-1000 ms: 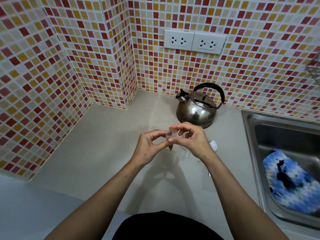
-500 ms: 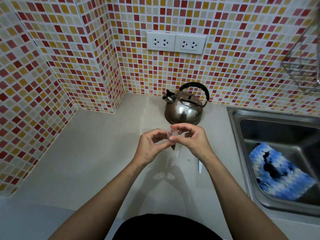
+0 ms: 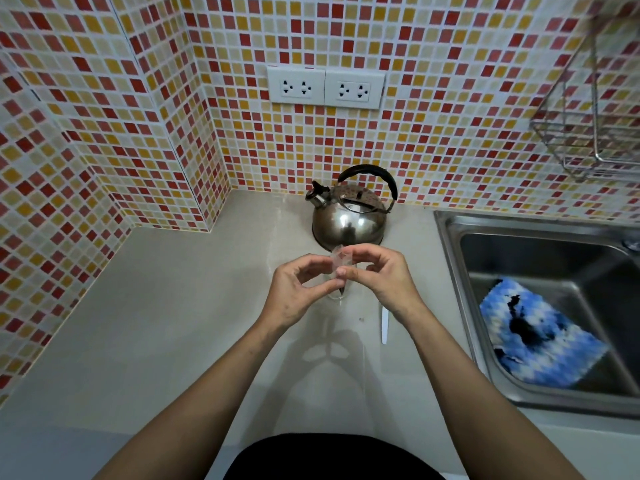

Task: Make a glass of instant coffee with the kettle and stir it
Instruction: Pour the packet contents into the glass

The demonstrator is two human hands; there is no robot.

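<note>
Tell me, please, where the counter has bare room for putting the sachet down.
Bare counter runs from the left hand to the tiled wall. It is crowded between kettle, glass and white spoon by the sink.

Red, orange and cream mosaic tiles (image 3: pixel 450 98) line the corner walls above a pale counter (image 3: pixel 156 323), with two white sockets (image 3: pixel 325 87), a wire rack (image 3: pixel 595 133) and a steel sink (image 3: pixel 446 223) at right
</note>
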